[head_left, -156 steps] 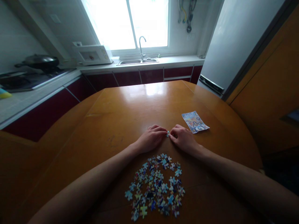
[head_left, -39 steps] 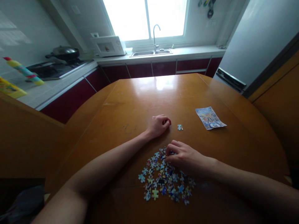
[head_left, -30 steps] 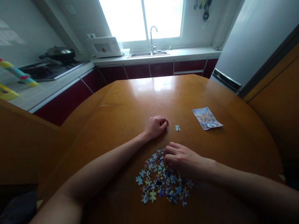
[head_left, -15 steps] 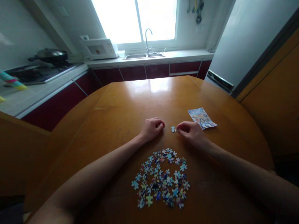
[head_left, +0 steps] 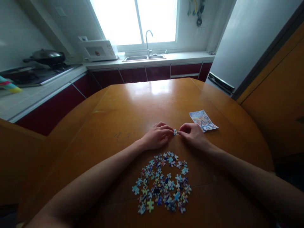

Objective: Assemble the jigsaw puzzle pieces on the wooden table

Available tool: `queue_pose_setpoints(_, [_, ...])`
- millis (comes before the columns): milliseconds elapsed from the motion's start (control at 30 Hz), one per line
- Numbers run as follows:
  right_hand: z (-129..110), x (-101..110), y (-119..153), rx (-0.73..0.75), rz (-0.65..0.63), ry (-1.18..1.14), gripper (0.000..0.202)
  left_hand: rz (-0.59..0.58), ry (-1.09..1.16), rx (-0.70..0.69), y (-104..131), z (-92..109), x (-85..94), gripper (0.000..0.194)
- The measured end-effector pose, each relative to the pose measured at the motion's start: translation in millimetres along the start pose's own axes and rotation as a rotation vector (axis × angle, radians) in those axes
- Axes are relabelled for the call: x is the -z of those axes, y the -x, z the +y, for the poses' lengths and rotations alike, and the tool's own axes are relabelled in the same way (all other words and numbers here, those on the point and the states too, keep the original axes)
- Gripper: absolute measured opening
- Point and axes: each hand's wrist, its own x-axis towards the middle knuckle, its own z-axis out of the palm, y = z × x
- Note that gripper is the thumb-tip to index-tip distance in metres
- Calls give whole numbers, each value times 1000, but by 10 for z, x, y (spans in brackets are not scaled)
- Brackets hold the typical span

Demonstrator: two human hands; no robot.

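Small joined jigsaw puzzle pieces point(head_left: 175, 132) lie on the wooden table between my two hands, largely covered by fingertips. My right hand point(head_left: 193, 134) pinches their right edge between thumb and index finger. From the other side, my left hand point(head_left: 159, 136) reaches in with its fingers stretched out, fingertips touching the left edge. Nearer to me is a loose heap of jigsaw pieces point(head_left: 163, 186), mostly pale blue, white, yellow and dark blue. A printed picture sheet point(head_left: 203, 120) lies just beyond my right hand.
The big brown wooden table point(head_left: 142, 104) has rounded sides. Behind it run a counter with a sink point(head_left: 144, 58) and a white microwave point(head_left: 98, 50). A lidded pan point(head_left: 46, 57) stands on the stove at left. At right rises a grey fridge point(head_left: 251, 41).
My left hand has uncurled and moved right, its fingertips now at the small joined pieces. My right hand keeps its pinch there. The view has shifted slightly.
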Motion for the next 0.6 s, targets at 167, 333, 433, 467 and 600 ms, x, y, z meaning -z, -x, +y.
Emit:
queue_pose_setpoints(167, [22,-35,17,-30,-7,14,9,-13,13,18,-14,-2,-1,28])
queue_pose_setpoints(333, [-30,-57,43,3,-62,84,12,-8,18,13,-19,-7,2,27])
queue_pose_setpoints(433, [-72,-60,54,39,-67,188,12,-3,24,17,-17,-14,-7,27])
queue_pose_setpoints(467, [-79,-60,55,47,-66,221,11,-2,25,20,-16,-16,-11,26])
queue_pose_setpoints(600, [-76,-59,52,83,-91,325,7,3,40,23,-15,-18,-18,26])
